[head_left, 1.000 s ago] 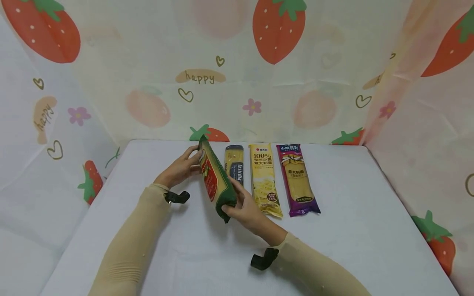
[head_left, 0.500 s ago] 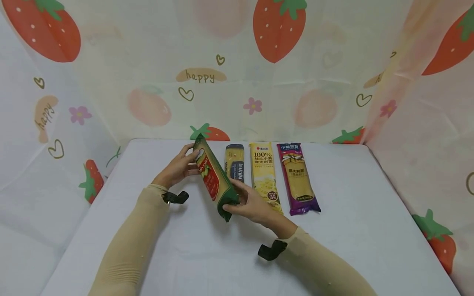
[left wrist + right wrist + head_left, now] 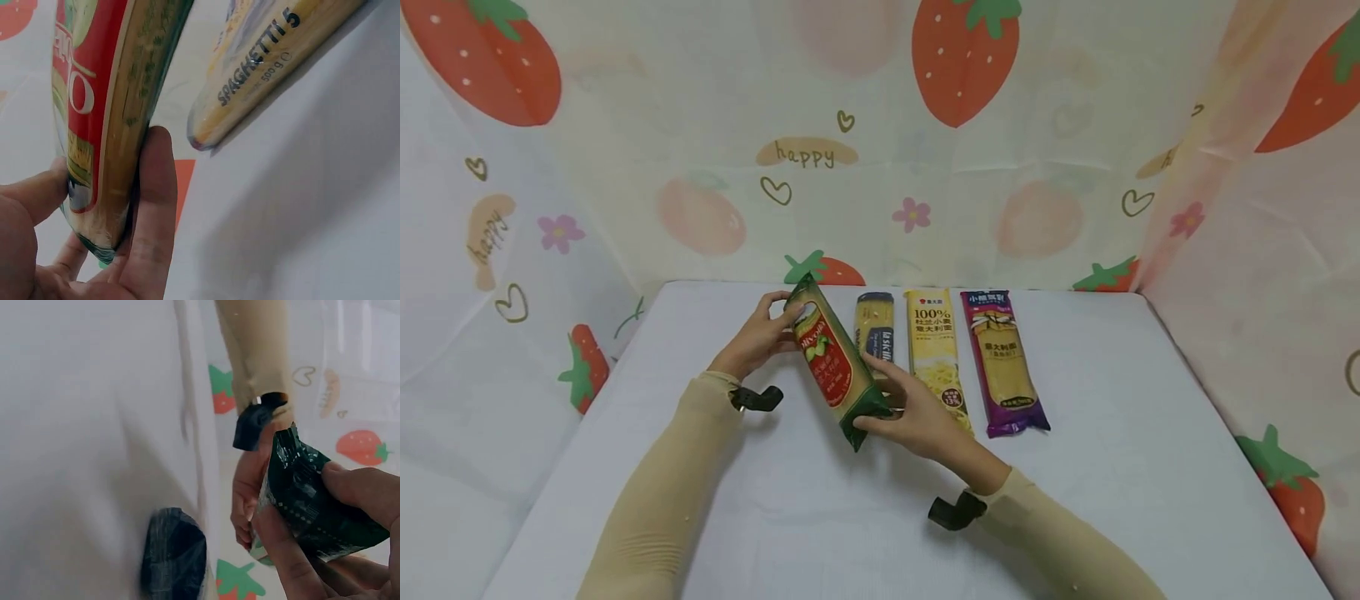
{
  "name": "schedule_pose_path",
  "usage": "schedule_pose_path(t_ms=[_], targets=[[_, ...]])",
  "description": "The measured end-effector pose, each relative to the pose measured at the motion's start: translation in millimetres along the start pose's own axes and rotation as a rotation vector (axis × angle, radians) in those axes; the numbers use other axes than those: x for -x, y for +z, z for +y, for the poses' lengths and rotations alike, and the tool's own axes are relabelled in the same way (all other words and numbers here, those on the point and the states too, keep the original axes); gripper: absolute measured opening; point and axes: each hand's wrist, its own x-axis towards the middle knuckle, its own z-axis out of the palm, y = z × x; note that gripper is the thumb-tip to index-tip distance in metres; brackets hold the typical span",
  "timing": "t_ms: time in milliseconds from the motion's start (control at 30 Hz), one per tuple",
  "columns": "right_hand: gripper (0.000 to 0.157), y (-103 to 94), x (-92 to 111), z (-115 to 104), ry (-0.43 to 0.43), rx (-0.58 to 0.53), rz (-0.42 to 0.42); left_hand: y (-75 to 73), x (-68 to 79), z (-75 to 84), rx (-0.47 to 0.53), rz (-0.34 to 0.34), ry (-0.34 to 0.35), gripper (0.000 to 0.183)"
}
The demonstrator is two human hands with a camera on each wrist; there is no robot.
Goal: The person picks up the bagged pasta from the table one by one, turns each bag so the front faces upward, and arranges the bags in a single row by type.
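Both hands hold a green pack of spaghetti (image 3: 827,358) with a red label, tilted above the white table. My left hand (image 3: 758,337) grips its far end, thumb on the front and fingers behind, as the left wrist view shows on the pasta pack (image 3: 106,125). At the near end, my right hand (image 3: 913,412) pinches the green folded wrapper (image 3: 312,500) between thumb and fingers. Just right of the held pack lies a blue-labelled spaghetti pack (image 3: 876,329), its lower part hidden behind the right hand and the held pack.
Further right lie a yellow pasta pack (image 3: 928,333), partly covered by the right hand, and a purple pasta pack (image 3: 1003,362). The white table (image 3: 1120,500) meets strawberry-printed cloth (image 3: 880,208) at the back and sides.
The green pack has turned so its red label faces the head camera more. Its far end has shifted slightly left, and the right hand has moved slightly right.
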Motion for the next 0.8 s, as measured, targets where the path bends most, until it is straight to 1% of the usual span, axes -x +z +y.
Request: schedule_pose_path(t_ms=[100, 167, 400, 467, 533, 600, 667, 800], targets=[[0.087, 1.6, -0.4, 1.4, 0.002, 0.029, 0.012, -0.2, -0.9, 3.0, -0.035, 0.008, 0.008, 0.065], [0.087, 2.8, -0.5, 1.8, 0.005, 0.039, 0.013, -0.1, -1.0, 5.0, -0.056, 0.001, 0.013, 0.067], [0.088, 6.9, -1.3, 11.0, 0.022, -0.01, -0.059, -3.1, 3.1, 10.7, -0.115, -0.078, 0.01, 0.068], [0.088, 9.5, -3.3, 14.9, 0.024, -0.024, -0.066, -3.8, 2.2, 12.1, -0.121, -0.094, 0.007, 0.071], [0.087, 13.0, -5.6, 16.4, 0.043, -0.042, -0.056, -4.7, 0.9, 13.8, -0.14, -0.108, 0.011, 0.078], [0.085, 17.0, -8.4, 17.4, 0.06, -0.037, -0.037, -5.4, -1.1, 14.5, -0.148, -0.104, 0.004, 0.082], [0.083, 21.5, -11.1, 18.0, 0.081, -0.038, -0.024, -5.9, -3.0, 14.4, -0.163, -0.095, -0.004, 0.082], [0.082, 31.2, -16.6, 22.0, 0.09, -0.055, -0.021, -6.5, -6.0, 11.7, -0.192, -0.071, -0.011, 0.073]])
